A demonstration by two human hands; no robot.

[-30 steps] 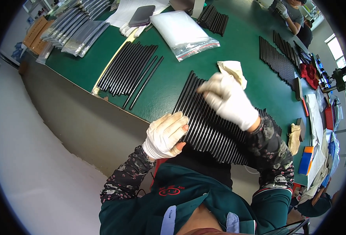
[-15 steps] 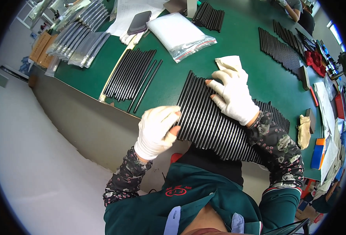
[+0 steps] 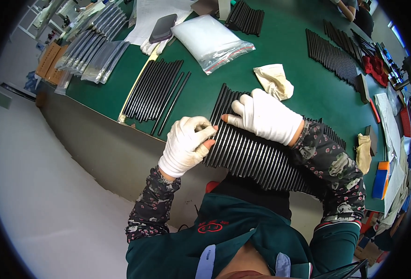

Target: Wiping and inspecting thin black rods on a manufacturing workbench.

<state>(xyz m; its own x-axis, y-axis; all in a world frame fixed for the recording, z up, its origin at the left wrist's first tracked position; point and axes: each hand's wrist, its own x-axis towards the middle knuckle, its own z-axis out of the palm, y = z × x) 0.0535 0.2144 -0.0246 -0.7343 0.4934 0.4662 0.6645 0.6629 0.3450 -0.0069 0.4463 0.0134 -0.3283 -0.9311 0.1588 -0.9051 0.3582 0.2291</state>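
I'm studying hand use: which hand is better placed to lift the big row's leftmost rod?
Likely the left hand: it is at the black rods' left edge, while the right hand is farther right, over them.

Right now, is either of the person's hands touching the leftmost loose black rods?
No: the left hand and right hand are both at the wide rod batch, with green tabletop between them and the leftmost rods.

The left forearm (image 3: 153,202) angles upward to the gloved left hand (image 3: 183,145), which is curled, bare thumb and forefinger tips slightly apart. The right forearm (image 3: 330,167) slants inward; the right hand (image 3: 265,117), also gloved, turns its back upward, fingers bent, thumb (image 3: 232,120) pointing left (its tip bare too). Both elbows are bent.
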